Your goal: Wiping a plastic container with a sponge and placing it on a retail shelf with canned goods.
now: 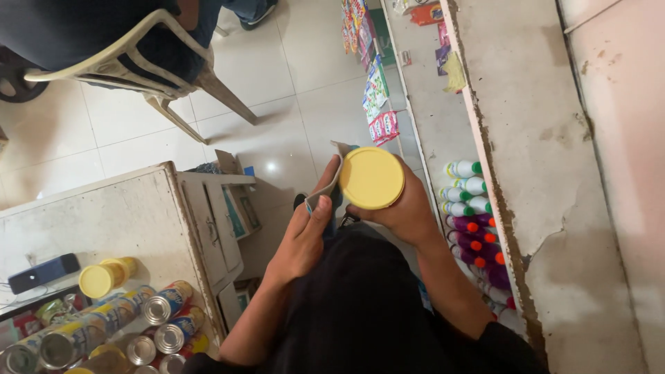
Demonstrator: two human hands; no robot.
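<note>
here, right hand [405,211] fingers grip round yellow-lidded can [372,178]; left hand [305,235] fingers pinch cloth [332,190].

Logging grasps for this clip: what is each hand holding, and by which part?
The right hand grips a can with a yellow lid around its side, below the lid. The left hand holds a cloth by its edge, against the can.

Two hands: left hand [303,239], right hand [402,211]. One yellow-lidded can [372,178] at centre, one cloth [331,187]. One plastic chair [138,59] upper left. One dark phone [43,272] lower left.
</note>
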